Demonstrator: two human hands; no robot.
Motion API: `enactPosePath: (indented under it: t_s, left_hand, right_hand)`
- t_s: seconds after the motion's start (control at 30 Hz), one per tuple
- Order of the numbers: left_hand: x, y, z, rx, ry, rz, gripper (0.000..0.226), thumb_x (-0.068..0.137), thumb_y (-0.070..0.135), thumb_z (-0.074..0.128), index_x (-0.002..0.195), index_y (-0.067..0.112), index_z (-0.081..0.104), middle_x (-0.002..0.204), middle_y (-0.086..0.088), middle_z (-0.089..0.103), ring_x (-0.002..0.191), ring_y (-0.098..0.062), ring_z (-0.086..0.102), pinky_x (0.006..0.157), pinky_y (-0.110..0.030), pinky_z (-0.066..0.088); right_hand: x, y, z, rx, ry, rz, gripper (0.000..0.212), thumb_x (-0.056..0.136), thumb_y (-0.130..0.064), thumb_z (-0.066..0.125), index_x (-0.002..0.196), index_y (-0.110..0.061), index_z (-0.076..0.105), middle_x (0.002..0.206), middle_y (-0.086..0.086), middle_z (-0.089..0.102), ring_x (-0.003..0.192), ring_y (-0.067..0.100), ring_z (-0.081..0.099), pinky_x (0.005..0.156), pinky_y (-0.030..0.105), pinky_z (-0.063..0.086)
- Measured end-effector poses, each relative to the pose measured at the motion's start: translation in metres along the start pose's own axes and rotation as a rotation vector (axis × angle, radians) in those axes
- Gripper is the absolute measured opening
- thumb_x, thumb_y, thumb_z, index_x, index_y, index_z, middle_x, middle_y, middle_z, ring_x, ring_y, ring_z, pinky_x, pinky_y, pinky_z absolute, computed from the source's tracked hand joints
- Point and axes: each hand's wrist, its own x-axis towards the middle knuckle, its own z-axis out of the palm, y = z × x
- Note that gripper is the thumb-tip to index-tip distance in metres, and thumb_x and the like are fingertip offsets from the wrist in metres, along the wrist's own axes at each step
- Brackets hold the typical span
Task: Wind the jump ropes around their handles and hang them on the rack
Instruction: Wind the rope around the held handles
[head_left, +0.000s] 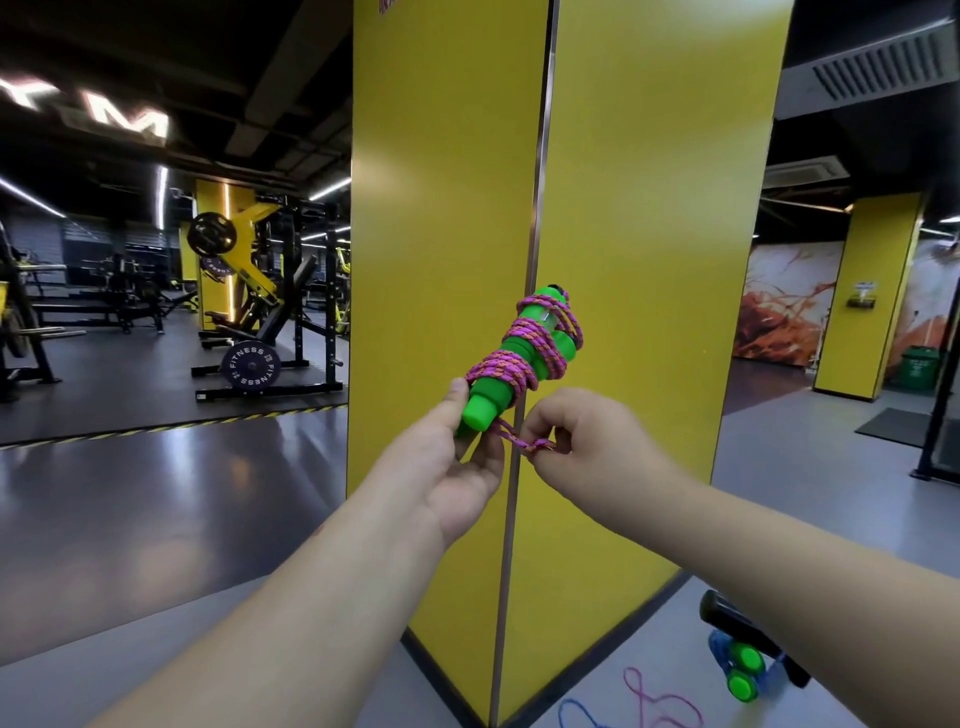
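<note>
A pair of green jump-rope handles (524, 358) is held up in front of a yellow pillar, with pink-and-orange rope (506, 364) wound around them in several turns. My left hand (457, 457) grips the lower end of the handles. My right hand (576, 431) pinches the loose rope end (524, 441) just below the handles. On the floor at lower right lie another jump rope's green handles (745, 673) wound with blue rope, beside a black bar. No rack is in view.
The yellow pillar (623, 208) stands directly ahead, its metal corner strip behind the handles. Loose pink and blue rope (644, 701) trails on the grey floor at lower right. Weight benches and racks (260, 312) stand far left; a green bin (919, 369) sits far right.
</note>
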Motion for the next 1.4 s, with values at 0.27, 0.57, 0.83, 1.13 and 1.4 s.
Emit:
enactPosePath:
  t_s: [0.27, 0.57, 0.83, 1.13, 1.4]
  left_hand:
    - [0.002, -0.010, -0.003, 0.057, 0.021, 0.040, 0.018, 0.097, 0.026, 0.068, 0.095, 0.009, 0.063, 0.088, -0.013, 0.065, 0.066, -0.027, 0.062, 0.042, -0.028, 0.053]
    - [0.007, -0.024, -0.010, 0.144, -0.003, 0.235, 0.014, 0.099, 0.015, 0.064, 0.112, 0.008, 0.061, 0.084, -0.011, 0.069, 0.063, -0.021, 0.061, 0.059, -0.030, 0.053]
    - [0.008, -0.023, -0.013, 0.287, -0.069, 0.399, 0.019, 0.098, 0.007, 0.065, 0.116, 0.008, 0.060, 0.111, -0.022, 0.072, 0.078, -0.019, 0.075, 0.075, -0.034, 0.061]
    - [0.014, -0.027, -0.014, 0.266, -0.126, 0.249, 0.043, 0.095, -0.008, 0.055, 0.132, 0.013, 0.055, 0.106, -0.015, 0.072, 0.089, -0.025, 0.069, 0.090, -0.041, 0.056]
    - [0.020, -0.026, -0.029, 0.307, -0.264, -0.087, 0.050, 0.092, -0.012, 0.043, 0.136, 0.006, 0.058, 0.111, -0.025, 0.066, 0.095, -0.036, 0.060, 0.075, -0.034, 0.050]
  right_hand:
    - [-0.004, -0.004, -0.007, 0.007, -0.198, -0.175, 0.028, 0.082, -0.001, 0.054, 0.081, -0.027, 0.066, 0.083, -0.015, 0.062, 0.089, 0.008, 0.053, 0.077, 0.024, 0.045]
    - [-0.005, -0.013, -0.009, 0.198, -0.338, -0.018, 0.029, 0.097, -0.013, 0.054, 0.093, -0.039, 0.067, 0.092, -0.018, 0.067, 0.092, 0.001, 0.059, 0.083, 0.023, 0.047]
    - [0.002, -0.014, -0.017, 0.506, -0.136, 0.121, 0.008, 0.091, -0.018, 0.072, 0.090, -0.021, 0.079, 0.082, -0.002, 0.076, 0.070, 0.001, 0.062, 0.067, 0.018, 0.048]
    - [0.006, 0.004, -0.007, 0.768, 0.112, 0.358, 0.008, 0.091, -0.013, 0.071, 0.085, -0.015, 0.076, 0.079, 0.005, 0.074, 0.079, 0.020, 0.069, 0.086, 0.043, 0.060]
    - [-0.002, 0.022, -0.006, 0.613, -0.080, 0.353, 0.012, 0.097, -0.015, 0.063, 0.090, -0.010, 0.070, 0.080, 0.008, 0.072, 0.074, 0.016, 0.069, 0.075, 0.034, 0.062]
